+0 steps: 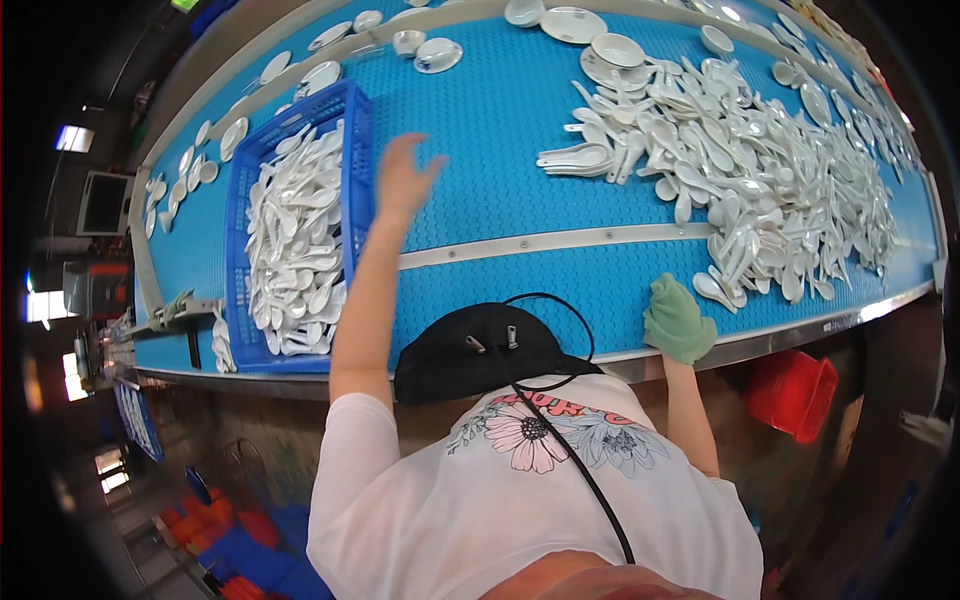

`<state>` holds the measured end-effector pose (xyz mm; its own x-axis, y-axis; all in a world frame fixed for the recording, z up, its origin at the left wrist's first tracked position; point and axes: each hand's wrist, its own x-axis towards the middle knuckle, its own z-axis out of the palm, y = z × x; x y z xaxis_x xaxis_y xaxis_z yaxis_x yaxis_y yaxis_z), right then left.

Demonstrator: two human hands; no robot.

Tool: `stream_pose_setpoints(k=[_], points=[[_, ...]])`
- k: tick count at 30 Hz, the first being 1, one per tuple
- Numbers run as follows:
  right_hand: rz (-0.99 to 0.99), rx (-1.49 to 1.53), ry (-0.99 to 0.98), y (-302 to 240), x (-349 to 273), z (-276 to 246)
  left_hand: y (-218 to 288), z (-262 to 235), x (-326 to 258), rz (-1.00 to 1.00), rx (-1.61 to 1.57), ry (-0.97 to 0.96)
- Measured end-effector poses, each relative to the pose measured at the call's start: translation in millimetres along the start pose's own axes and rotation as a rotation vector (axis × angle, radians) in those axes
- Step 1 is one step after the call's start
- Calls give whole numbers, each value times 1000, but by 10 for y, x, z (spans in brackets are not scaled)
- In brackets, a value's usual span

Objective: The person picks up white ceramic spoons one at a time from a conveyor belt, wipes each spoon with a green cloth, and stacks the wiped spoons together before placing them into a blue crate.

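My bare left hand [405, 178] is over the blue belt, just right of a blue plastic crate [357, 150]. Its fingers and thumb are apart, slightly blurred, with nothing between them. White soup spoons [300, 215] fill much of the crate. My right hand [678, 322] wears a green glove and hovers by the belt's near edge. Its fingers look loosely bent with the thumb apart, and I see nothing in it. Up and to the right of it spreads a large loose heap of white soup spoons [770, 190], the closest lying a short way from the glove.
A pale strip [525, 244] with screws crosses the blue belt [480, 130]. Bowls and plates [573, 25] stand along the far side and on the left. A black bag [480, 350] rests at the near edge, and a red bin [793, 397] sits below at right.
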<state>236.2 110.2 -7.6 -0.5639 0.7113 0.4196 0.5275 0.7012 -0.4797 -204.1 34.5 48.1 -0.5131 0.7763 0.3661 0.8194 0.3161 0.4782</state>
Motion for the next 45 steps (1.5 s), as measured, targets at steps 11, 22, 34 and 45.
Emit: stream_pose_setpoints(k=[11,22,34,45], points=[[381,195,-99,-25,53,0,1129,1706,191,-131,121,-499],[209,380,-76,-127,134,-110,757,1121,-831,-283,-153,-896],[159,362,-100,13,-28,-6,719,766,-1112,-909,-831,-755],[186,170,-125,-93,32,-68,686,689,-1160,-941,-1056,-837]])
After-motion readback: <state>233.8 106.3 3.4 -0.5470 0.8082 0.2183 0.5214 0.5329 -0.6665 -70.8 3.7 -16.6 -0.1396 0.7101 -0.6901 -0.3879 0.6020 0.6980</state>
